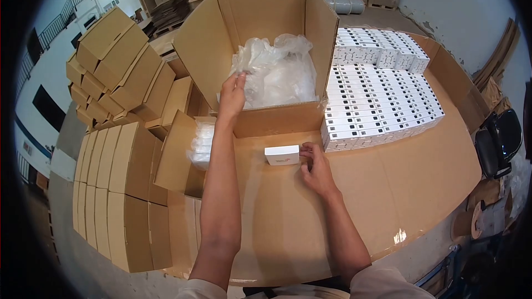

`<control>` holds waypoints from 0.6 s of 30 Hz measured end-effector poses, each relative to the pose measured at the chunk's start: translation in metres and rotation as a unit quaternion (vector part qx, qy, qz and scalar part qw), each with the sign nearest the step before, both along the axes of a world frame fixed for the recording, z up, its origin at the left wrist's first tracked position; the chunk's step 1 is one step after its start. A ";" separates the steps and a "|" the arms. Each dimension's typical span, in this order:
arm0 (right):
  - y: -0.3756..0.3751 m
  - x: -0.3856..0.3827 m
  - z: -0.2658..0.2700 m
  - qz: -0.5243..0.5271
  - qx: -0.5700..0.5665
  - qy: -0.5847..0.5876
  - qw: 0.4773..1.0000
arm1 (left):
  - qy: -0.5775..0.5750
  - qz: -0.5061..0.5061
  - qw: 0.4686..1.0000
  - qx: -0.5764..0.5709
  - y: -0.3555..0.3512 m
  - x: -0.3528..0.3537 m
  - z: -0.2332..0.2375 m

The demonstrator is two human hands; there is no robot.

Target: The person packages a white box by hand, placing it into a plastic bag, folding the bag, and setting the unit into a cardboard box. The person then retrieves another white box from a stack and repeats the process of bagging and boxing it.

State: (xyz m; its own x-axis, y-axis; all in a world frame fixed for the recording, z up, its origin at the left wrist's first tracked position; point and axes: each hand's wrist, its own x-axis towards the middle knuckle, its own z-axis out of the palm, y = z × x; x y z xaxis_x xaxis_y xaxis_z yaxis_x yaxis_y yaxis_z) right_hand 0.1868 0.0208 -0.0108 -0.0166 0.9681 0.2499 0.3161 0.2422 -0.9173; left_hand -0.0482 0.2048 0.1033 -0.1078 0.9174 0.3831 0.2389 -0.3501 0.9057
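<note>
On my far left, brown cartons [119,58] lie piled in a slanting stack, and below them more plain brown boxes [105,160] stand upright in 2 tiers, packed side by side. Next comes a small open carton [176,152] with clear plastic packets inside it [202,143]. The person's left arm stretches past that carton, and the left hand [233,95] is at the left part of a big open box [266,119], fingertips against the crumpled clear plastic bags [274,69] inside. Those fingers are close together; from here I cannot tell whether they pinch any plastic.

In front of the big box, 1 small white box [281,155] is on the cardboard-covered table [277,210]. The right hand [314,167] is just at its right end, fingers bent, the thumb apart from the forefinger; I cannot tell whether they are clamped on the box.

Farther right, many white boxes with dark squares [382,99] are packed in close rows, with a raised layer at the back. Beyond the table's right edge is a black chair [497,141].
</note>
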 end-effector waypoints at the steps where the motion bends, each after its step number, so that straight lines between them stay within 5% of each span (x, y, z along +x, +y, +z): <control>1: -0.001 0.000 0.001 0.000 -0.003 0.002 1.000 | -0.031 0.003 0.999 -0.005 -0.002 -0.002 0.002; 6: -0.002 0.000 0.002 0.000 -0.011 0.002 1.000 | -0.113 0.052 0.992 -0.025 -0.028 0.001 0.021; 11: -0.002 0.000 0.002 -0.002 -0.012 -0.002 1.000 | -0.291 -0.006 0.957 -0.011 -0.081 0.019 0.041; 18: -0.003 0.003 -0.006 -0.019 0.027 -0.006 0.999 | -0.399 -0.067 0.913 -0.055 -0.165 0.021 -0.016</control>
State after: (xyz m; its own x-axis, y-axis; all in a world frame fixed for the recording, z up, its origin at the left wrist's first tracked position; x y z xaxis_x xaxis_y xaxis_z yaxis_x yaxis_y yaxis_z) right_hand 0.1895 0.0174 -0.0168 0.0165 0.9531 0.3023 0.3371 0.2793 -0.8991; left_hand -0.0276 0.0394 0.0871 -0.1974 0.9708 0.1362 -0.5510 -0.2248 0.8037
